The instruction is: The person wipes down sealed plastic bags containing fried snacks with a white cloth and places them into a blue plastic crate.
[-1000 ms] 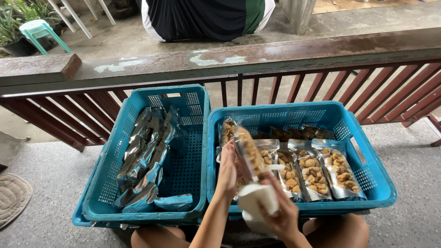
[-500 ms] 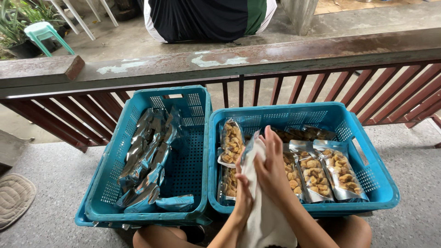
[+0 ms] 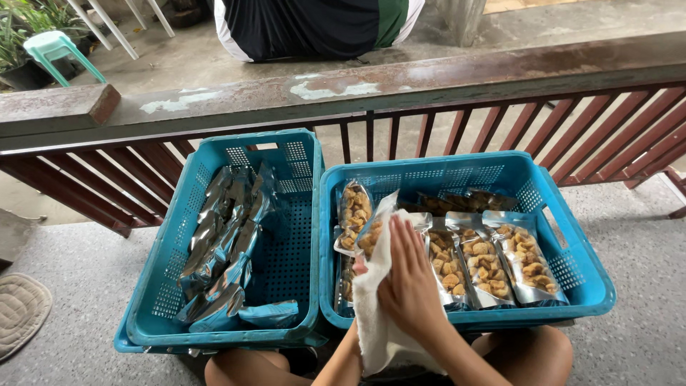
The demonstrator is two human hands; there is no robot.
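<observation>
My right hand (image 3: pixel 411 279) presses flat on a white cloth (image 3: pixel 375 325), which is draped over a clear-fronted snack pouch (image 3: pixel 371 232) held above the near left corner of the right blue crate (image 3: pixel 580 236). My left hand (image 3: pixel 359 267) is under the cloth and pouch; only a fingertip and the forearm show. The pouch's top sticks out above the cloth, with golden fried pieces inside. Several like pouches (image 3: pixel 479 261) lie in rows in the right crate. The left blue crate (image 3: pixel 296 214) holds several silver pouches (image 3: pixel 221 243) stacked along its left side.
A red-brown wooden railing (image 3: pixel 429 78) runs across just behind the crates. Beyond it a person in a dark shirt (image 3: pixel 314 25) sits on concrete, near a green stool (image 3: pixel 53 46). A woven mat (image 3: pixel 21 311) lies at the left. My knees are under the crates.
My left hand first held the pouch upright while my right held the bunched cloth below. The hands came together, and the cloth now covers the pouch with my right hand spread over it.
</observation>
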